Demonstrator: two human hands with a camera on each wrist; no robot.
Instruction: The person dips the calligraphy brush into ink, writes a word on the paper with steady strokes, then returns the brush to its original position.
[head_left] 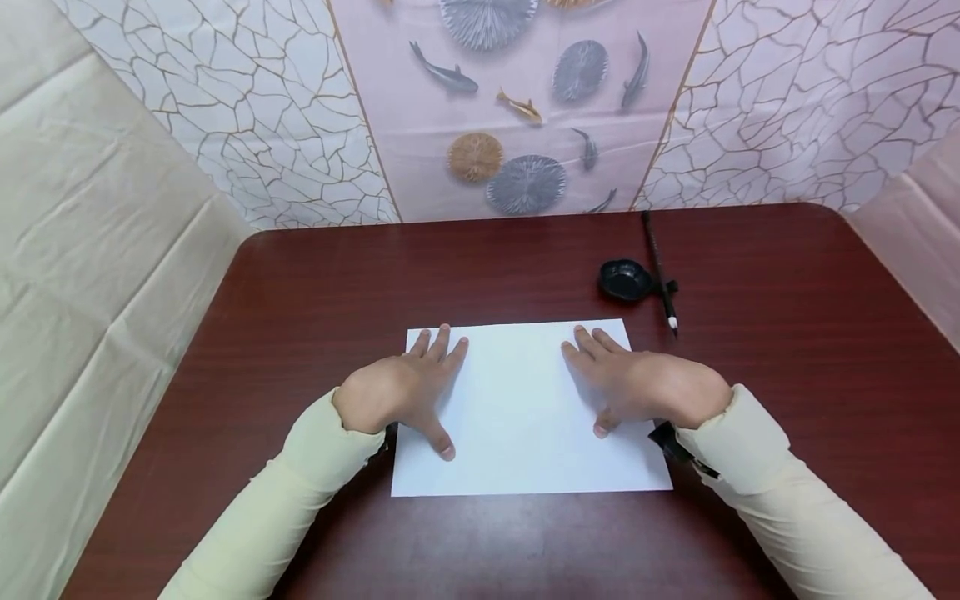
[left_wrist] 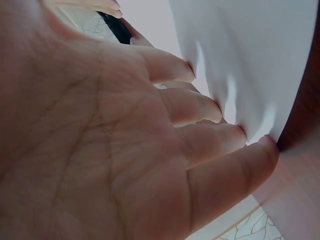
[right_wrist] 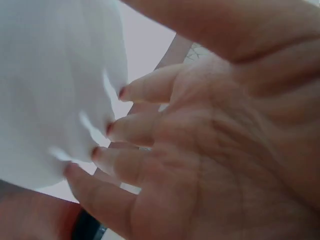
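Note:
A blank white sheet of paper (head_left: 517, 400) lies on the dark red-brown table. On its left side rests my left hand (head_left: 412, 387), fingers spread and pointing away, thumb toward the middle of the sheet. My right hand (head_left: 645, 383) is spread in the same way over the right side. In the left wrist view, the fingertips (left_wrist: 235, 132) of that hand touch the paper (left_wrist: 250, 55) with the palm raised. The right wrist view likewise has the fingertips (right_wrist: 97, 152) against the sheet (right_wrist: 55, 90). Neither hand grips anything.
Behind the sheet to the right sits a small black dish (head_left: 624, 280). A dark-handled brush (head_left: 657, 262) with a white-and-black tip leans on a black rest beside it. The table (head_left: 337, 283) reaches back to a patterned cloth (head_left: 517, 108); pale cloth (head_left: 97, 275) hangs at the left.

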